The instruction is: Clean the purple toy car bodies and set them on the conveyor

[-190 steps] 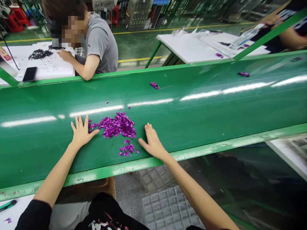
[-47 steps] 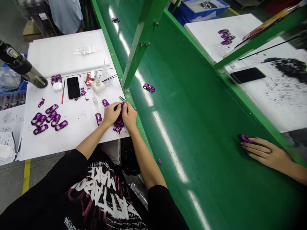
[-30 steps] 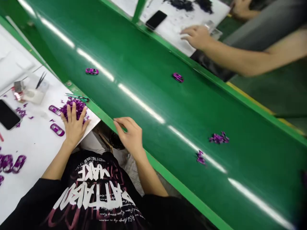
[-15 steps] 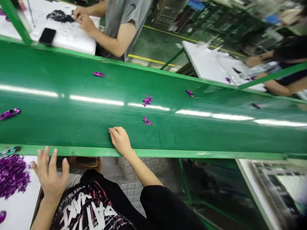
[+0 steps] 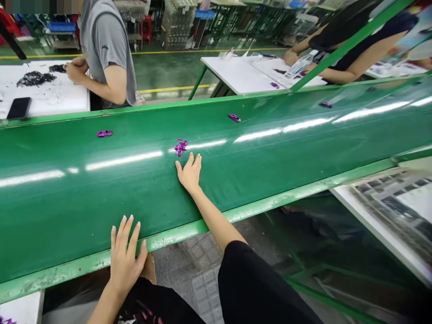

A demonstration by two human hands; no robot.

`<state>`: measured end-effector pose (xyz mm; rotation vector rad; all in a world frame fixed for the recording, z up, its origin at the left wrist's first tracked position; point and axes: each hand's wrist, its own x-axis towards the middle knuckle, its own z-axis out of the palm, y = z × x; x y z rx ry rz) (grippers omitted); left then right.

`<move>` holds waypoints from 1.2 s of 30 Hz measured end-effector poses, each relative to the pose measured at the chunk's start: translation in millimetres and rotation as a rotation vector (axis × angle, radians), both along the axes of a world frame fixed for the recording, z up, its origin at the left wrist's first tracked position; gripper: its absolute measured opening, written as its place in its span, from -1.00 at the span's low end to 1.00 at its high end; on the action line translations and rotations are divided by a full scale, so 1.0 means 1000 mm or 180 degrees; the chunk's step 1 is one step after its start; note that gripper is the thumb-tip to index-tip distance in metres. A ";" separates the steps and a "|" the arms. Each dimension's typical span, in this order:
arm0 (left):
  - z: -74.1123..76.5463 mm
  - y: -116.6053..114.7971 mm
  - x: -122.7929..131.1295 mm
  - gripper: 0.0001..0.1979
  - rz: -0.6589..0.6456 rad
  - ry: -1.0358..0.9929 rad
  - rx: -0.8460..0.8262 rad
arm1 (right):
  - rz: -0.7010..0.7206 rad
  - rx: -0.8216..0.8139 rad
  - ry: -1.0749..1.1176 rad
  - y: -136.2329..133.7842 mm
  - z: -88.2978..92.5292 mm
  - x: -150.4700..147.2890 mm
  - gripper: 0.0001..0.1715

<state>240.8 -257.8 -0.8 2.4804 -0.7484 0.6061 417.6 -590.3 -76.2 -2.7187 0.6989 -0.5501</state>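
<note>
A small pile of purple pieces (image 5: 181,147) lies on the green belt (image 5: 253,173), just beside the right hand (image 5: 189,160), at about 11 o'clock from it. The pieces are tiny and shiny, with bright metallic glints, heaped loosely so that the outline is ragged; single shapes are too small to make out. A streak of reflected light crosses the belt behind them.

The right hand reaches out over the belt, back upward, thumb pointing to 11 o'clock and the fingers to 12 and 1, a gap between thumb and fingers. It looks released, with nothing visible in its grasp; whether the palm touches the belt I cannot tell. The left hand (image 5: 130,245), at 7 o'clock from the pile, is released too, its fingers straight and slightly spread, thumb held out, over the near rail (image 5: 175,236).

From the pile, one purple toy car (image 5: 105,133) sits on the belt at 9 o'clock and another toy car (image 5: 234,118) at 2 o'clock. Beyond the belt, at 10 o'clock, a desk (image 5: 72,95) carries a black phone (image 5: 19,108) and dark scraps (image 5: 36,78).
</note>
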 end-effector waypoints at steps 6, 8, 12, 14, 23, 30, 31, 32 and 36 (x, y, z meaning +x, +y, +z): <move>-0.016 -0.005 0.004 -0.52 0.0187 -0.0153 -0.0135 | 0.0109 0.0110 -0.0111 -0.038 0.017 0.112 -0.31; -0.018 -0.007 0.003 -0.51 0.0217 -0.0168 -0.0208 | 0.0312 0.0100 -0.0139 -0.042 0.020 0.129 -0.44; -0.020 -0.007 0.001 -0.49 0.0280 -0.0175 -0.0322 | 0.0604 0.0038 -0.0129 -0.042 0.015 0.123 -0.62; -0.021 -0.006 0.000 -0.47 0.0285 -0.0143 -0.0353 | 0.0546 -0.0017 -0.0075 -0.039 0.011 0.110 -0.62; -0.020 -0.005 0.001 -0.65 0.0327 0.0465 -0.0991 | 0.0013 -0.0119 0.0295 -0.017 0.032 0.085 -0.60; 0.008 -0.046 0.074 -0.77 0.0394 0.4038 -0.4286 | 0.0484 -0.0091 0.0119 0.056 0.053 0.046 -0.67; 0.010 -0.056 0.090 -0.71 0.0312 0.4269 -0.4450 | 0.0645 -0.0076 0.0052 0.075 0.054 0.036 -0.67; 0.012 -0.066 0.105 -0.66 0.0238 0.4486 -0.4582 | 0.0830 -0.0059 -0.0022 0.095 0.055 0.026 -0.67; 0.019 -0.087 0.140 -0.55 -0.0165 0.4832 -0.5081 | 0.1631 -0.0055 -0.0404 0.159 0.063 -0.011 -0.62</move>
